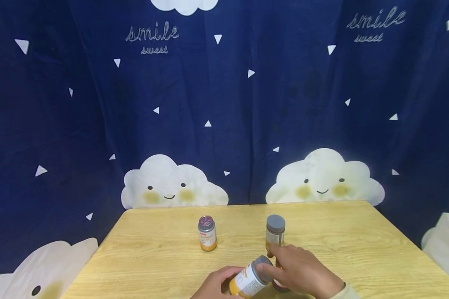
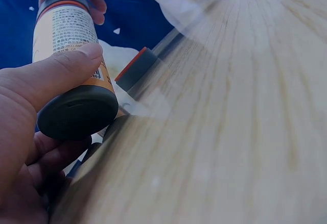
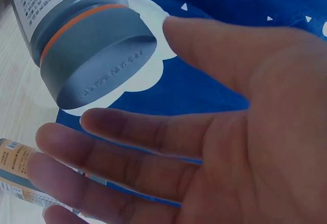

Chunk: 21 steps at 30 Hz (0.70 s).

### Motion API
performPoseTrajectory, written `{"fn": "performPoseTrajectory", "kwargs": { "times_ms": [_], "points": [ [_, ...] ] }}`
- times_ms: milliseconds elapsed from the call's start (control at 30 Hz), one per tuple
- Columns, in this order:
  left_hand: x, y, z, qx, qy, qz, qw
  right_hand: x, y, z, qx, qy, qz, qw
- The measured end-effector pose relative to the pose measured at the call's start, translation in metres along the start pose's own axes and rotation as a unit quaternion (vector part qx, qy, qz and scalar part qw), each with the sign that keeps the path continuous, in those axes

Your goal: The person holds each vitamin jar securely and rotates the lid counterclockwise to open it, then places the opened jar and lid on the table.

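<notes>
My left hand (image 1: 218, 283) grips a supplement bottle (image 1: 248, 279) with a white and orange label, thumb along its side. The bottle is tilted, its grey lid (image 3: 104, 60) towards my right hand (image 1: 303, 268). In the right wrist view the right fingers (image 3: 117, 168) are spread beside the lid, with a gap between them and it. A dark lid with a red rim (image 2: 137, 70) rests on the table, partly hidden under the right hand in the head view.
A second bottle (image 1: 208, 236) with a shiny purple top stands at the back left of the wooden table (image 1: 153, 249). Behind my right hand stands a third bottle (image 1: 275, 232) with a grey lid. A dark blue curtain (image 1: 224, 104) with clouds hangs behind the table.
</notes>
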<state>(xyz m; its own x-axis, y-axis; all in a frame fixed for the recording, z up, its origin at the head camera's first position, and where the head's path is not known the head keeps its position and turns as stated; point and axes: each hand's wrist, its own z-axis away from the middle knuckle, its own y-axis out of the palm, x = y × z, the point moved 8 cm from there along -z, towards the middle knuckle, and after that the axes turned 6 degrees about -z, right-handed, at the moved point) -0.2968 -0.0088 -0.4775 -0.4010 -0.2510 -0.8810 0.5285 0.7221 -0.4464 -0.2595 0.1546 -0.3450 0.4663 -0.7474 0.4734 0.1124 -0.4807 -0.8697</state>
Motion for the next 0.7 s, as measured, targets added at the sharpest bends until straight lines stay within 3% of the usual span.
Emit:
{"fn": "performPoseTrajectory", "kwargs": {
  "times_ms": [133,467,700],
  "points": [
    [0.0009,0.0007,0.0016,-0.003,-0.006,-0.004,1.0,0.0004,-0.0015,-0.0005,-0.023,-0.002,0.036,0.9991],
    [0.001,0.0009,0.001,-0.002,-0.01,-0.01,0.9999,-0.0044,0.0005,-0.0006,-0.02,0.025,0.018,0.9993],
    [0.0008,0.0002,0.0001,-0.003,-0.009,-0.02,0.9998,-0.0036,0.0,-0.0018,-0.022,0.013,0.017,0.9995]
  ]
}}
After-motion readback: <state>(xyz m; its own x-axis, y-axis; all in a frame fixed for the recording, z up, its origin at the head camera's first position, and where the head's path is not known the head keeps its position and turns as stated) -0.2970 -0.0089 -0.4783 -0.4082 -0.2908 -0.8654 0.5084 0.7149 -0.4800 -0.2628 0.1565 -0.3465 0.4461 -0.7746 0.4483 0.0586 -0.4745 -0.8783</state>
